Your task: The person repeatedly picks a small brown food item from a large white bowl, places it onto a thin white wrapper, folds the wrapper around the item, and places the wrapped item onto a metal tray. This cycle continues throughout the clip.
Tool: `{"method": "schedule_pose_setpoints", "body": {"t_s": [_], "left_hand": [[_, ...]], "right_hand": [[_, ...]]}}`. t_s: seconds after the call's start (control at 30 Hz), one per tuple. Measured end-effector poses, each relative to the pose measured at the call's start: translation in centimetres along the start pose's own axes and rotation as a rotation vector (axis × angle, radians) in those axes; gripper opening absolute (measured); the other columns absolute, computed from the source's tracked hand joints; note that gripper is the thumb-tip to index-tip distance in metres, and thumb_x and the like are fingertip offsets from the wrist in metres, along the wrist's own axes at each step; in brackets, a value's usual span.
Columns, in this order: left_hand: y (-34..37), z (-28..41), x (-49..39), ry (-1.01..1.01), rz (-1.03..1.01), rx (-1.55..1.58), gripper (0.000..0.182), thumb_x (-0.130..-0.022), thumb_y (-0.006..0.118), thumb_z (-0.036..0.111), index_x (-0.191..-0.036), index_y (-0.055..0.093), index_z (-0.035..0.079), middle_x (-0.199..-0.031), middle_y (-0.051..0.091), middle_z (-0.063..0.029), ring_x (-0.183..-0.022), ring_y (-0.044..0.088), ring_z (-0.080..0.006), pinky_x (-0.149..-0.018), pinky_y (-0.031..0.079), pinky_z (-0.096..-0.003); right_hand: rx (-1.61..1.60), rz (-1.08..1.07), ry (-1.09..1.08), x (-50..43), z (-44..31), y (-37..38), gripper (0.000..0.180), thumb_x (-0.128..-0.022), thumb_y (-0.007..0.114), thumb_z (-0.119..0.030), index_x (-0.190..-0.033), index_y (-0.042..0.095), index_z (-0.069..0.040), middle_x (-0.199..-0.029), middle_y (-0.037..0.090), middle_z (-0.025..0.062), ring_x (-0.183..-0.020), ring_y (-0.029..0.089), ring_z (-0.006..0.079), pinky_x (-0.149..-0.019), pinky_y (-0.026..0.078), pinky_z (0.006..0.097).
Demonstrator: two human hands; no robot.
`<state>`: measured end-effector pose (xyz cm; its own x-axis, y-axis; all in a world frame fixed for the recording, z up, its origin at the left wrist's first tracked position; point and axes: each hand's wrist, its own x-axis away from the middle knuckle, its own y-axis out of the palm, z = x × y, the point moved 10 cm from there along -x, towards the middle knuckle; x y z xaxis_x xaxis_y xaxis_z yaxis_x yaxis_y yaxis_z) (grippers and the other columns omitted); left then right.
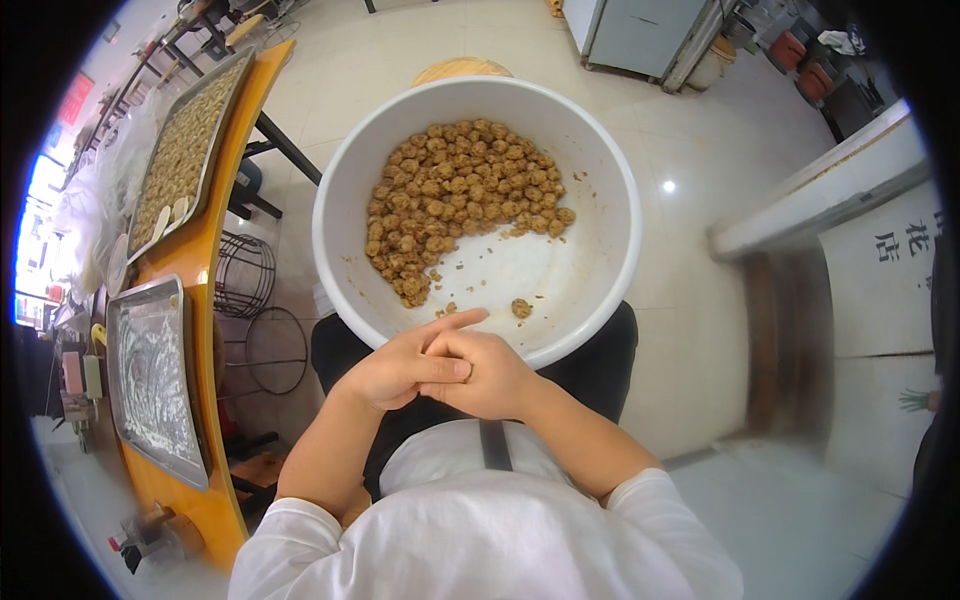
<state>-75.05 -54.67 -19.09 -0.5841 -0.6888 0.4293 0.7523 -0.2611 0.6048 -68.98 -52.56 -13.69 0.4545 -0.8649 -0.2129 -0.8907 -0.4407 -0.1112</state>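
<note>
My left hand (401,364) and my right hand (484,371) are clasped together over the near rim of a large white plastic basin (634,225). The left index finger points out over the basin, and the left thumb lies across the curled right hand. A small brown bit shows by the left thumb tip; whether anything lies between the palms is hidden. Many brown, crumbly-coated balls (465,180) are heaped along the far and left side of the basin. One single ball (521,307) lies apart near the hands, with crumbs around it.
An orange table (214,300) at the left holds a metal tray of small pale pieces (180,150) and a metal tray dusted with white powder (157,375). Below it stand wire racks (247,277). A round wooden stool (461,67) shows behind the basin; a pale cabinet (641,37) stands beyond.
</note>
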Motion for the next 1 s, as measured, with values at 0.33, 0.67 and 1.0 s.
{"method": "schedule_pose_setpoints", "body": {"t_s": [0.33, 0.67, 1.0], "left_hand": [[0.6, -1.3, 1.1, 0.043, 0.23, 0.335, 0.07, -0.087, 0.064, 0.009, -0.15, 0.033, 0.003, -0.133, 0.054, -0.0128, -0.119, 0.057, -0.0226, -0.098, 0.048, -0.0379], [0.0, -0.2, 0.5, -0.018, 0.026, 0.047, 0.076, -0.087, 0.067, 0.008, -0.152, 0.029, 0.001, -0.121, 0.06, -0.0133, -0.113, 0.059, -0.0183, -0.095, 0.049, -0.0331], [0.6, -1.5, 2.0, 0.052, 0.269, 0.154, 0.075, -0.086, 0.07, 0.014, -0.149, 0.032, 0.0, -0.125, 0.057, -0.0123, -0.113, 0.059, -0.0209, -0.097, 0.048, -0.0352]], "right_hand": [[0.321, 0.143, -0.096, 0.4, 0.3, -1.4, 0.029, -0.079, 0.069, -0.015, -0.066, 0.046, -0.005, -0.06, 0.056, 0.0136, -0.054, 0.056, 0.0325, -0.05, 0.044, 0.0413], [-0.062, -0.13, 0.126, 0.4, 1.4, 1.0, 0.025, -0.077, 0.075, -0.015, -0.07, 0.054, -0.005, -0.064, 0.06, 0.0134, -0.059, 0.062, 0.0298, -0.053, 0.047, 0.0374], [0.234, 0.117, -0.076, 1.0, 0.6, -0.4, 0.033, -0.08, 0.073, -0.017, -0.065, 0.046, -0.007, -0.056, 0.054, 0.011, -0.049, 0.053, 0.0322, -0.046, 0.043, 0.0402]]}}
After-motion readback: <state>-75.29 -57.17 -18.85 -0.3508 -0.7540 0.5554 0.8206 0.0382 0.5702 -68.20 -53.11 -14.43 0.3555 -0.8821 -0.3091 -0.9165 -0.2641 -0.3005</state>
